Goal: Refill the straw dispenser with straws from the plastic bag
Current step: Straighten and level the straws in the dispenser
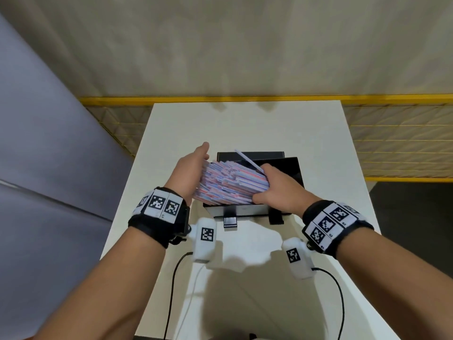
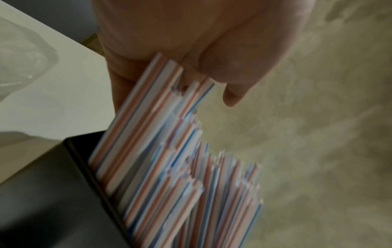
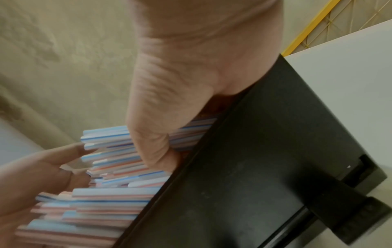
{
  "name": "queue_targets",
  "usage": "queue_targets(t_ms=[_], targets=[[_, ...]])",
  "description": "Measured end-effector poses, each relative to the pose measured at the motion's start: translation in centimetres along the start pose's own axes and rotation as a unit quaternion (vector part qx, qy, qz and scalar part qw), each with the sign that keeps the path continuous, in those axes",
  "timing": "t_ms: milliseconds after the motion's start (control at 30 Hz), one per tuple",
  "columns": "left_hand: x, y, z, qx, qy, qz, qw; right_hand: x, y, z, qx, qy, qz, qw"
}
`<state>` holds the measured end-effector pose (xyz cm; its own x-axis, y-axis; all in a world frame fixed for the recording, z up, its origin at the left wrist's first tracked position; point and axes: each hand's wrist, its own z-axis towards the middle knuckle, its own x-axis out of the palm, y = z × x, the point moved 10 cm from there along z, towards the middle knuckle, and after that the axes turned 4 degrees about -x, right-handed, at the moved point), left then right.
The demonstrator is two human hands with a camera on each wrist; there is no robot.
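Observation:
A black straw dispenser stands open mid-table, also seen in the wrist views. A thick bundle of red, blue and white striped straws lies across it, the left ends sticking out past its left wall. My left hand is flat with straight fingers against those ends. My right hand grips the bundle's right end, thumb on top, fingers hidden inside the box. One loose straw pokes up at the back. The clear plastic bag lies crumpled in front of the dispenser.
The white table is narrow, with its edges close on both sides. A yellow wire fence runs behind it and a grey panel stands to the left. Black cables hang from both wrist cameras over the table's near end.

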<state>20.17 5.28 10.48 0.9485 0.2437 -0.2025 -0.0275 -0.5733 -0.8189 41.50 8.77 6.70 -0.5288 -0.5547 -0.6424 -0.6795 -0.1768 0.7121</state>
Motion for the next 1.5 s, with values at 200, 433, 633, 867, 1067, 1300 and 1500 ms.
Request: queue_targets(t_ms=[200,433,633,867,1067,1300,1500], targets=[[0.5,-0.1,0.4,0.002,-0.002,0.04,0.999,0.3,0.4,0.7,0.008,0.001,-0.104,0.995],[0.7,-0.5,0.7,0.019,0.019,0.107,0.994,0.5,0.4,0.0,0.018,-0.017,-0.036,0.999],[-1.7,-0.7,1.2,0.055,0.004,0.076,0.996,1.2,2.1,-0.7,-0.005,-0.059,-0.033,0.998],[-3.1,-0.4,1.1,0.04,0.025,0.012,0.999,0.6,4.0,-0.6,-0.03,-0.066,-0.034,0.997],[-0.6,-0.8,0.4,0.125,0.031,0.166,0.978,0.9,3.5,-0.1,-0.028,0.004,-0.081,0.996],[-0.5,-1.7,-0.4,0.222,-0.011,0.347,0.911,0.2,3.0,-0.4,-0.037,0.011,-0.078,0.996],[-4.0,2.9,0.2,0.1,-0.021,0.049,0.994,1.0,2.5,-0.1,-0.016,0.048,-0.082,0.995]])
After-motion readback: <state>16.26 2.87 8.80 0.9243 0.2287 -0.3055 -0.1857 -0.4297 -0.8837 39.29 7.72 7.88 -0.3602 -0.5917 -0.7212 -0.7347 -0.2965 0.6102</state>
